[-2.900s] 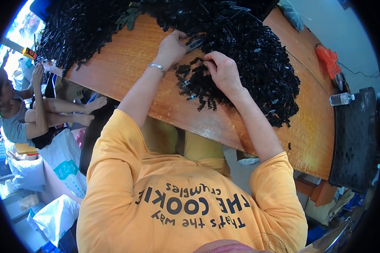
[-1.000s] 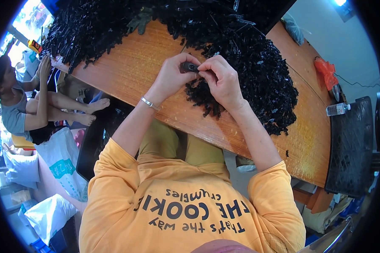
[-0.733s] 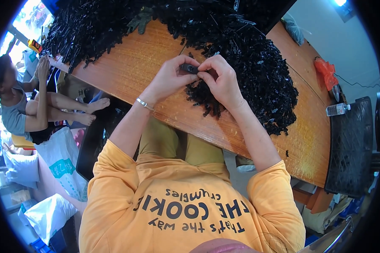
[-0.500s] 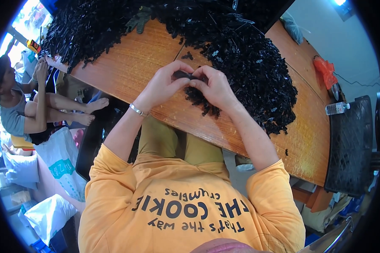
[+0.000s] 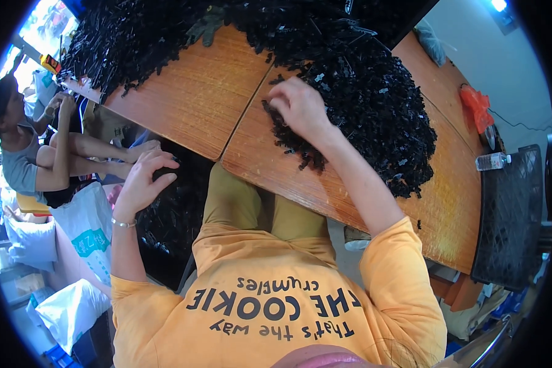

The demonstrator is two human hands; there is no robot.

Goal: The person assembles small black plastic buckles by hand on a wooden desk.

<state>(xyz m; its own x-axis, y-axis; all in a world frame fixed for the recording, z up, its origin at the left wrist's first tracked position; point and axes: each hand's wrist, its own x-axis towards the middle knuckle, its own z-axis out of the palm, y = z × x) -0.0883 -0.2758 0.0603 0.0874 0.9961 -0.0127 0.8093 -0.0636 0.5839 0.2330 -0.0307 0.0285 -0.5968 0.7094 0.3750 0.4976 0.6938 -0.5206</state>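
My left hand is over a dark bin of black pieces, left of the table. Its thumb and fingers are apart; a small dark spot shows by the fingertips, and I cannot tell whether it is a piece. On the table, my right hand reaches to the left edge of a large heap of small black plastic pieces. Its fingers are bent down and drawn together among the loose pieces, and what they pinch is hidden.
Another heap of black pieces covers the table's far left, beside a grey-green glove. A person sits at the left near white sacks. To the right are a red plastic bag, a water bottle and a black mesh chair back.
Both hands were together over the table, holding a small dark piece. They have parted: the left moved left and down over the bin, the right moved slightly up and left to the heap's edge.
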